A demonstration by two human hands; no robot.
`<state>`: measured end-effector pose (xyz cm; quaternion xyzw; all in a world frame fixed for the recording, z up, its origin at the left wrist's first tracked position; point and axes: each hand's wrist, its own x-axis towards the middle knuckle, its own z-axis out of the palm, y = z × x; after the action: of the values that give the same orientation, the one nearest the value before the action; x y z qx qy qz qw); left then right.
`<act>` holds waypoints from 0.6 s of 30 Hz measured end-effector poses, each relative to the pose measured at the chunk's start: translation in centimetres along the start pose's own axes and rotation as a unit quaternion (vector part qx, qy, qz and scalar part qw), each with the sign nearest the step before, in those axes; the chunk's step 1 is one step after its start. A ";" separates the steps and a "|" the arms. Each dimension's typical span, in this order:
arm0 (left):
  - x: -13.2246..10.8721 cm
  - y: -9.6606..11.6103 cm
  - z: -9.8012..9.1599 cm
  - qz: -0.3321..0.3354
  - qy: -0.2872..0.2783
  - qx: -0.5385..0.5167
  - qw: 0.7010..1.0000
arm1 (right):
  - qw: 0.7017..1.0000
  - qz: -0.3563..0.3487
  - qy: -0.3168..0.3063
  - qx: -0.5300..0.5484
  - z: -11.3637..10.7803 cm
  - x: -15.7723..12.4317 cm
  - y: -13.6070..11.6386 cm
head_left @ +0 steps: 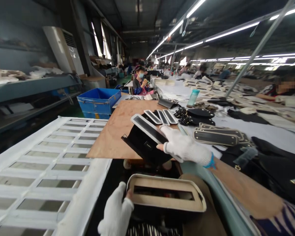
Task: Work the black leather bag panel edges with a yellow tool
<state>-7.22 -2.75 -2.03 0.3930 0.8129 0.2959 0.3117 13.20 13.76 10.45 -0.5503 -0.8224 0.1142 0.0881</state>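
Note:
My right hand, in a white knit glove, rests on a black leather piece at the front edge of a brown board; a long black strip with a pale border lies under its fingertips. My gloved left hand grips the left end of a beige frame with a long slot, held low near my lap. Three more bordered black strips lie side by side farther back on the board.
A white slatted rack fills the left foreground. A blue plastic bin stands behind it. More bordered strips, black leather parts and a teal bottle lie on the long white table. Other people sit farther along it.

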 end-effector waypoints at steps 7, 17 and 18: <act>0.5 0.6 0.1 -0.036 0.023 -0.007 0.999 | 0.994 -0.029 0.077 -0.071 1.2 -5.3 -2.0; 0.1 1.3 -0.1 -0.031 0.018 0.029 0.999 | 0.975 -0.113 0.177 -0.070 0.8 -7.6 -2.0; 0.2 1.4 0.0 -0.035 0.011 0.029 0.999 | 0.976 -0.115 0.171 -0.066 1.5 -7.7 -1.9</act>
<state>-6.71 -1.93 -1.05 0.3701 0.8376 0.2657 0.3013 14.06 5.84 9.42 -0.4682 -0.8585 -0.0474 0.2036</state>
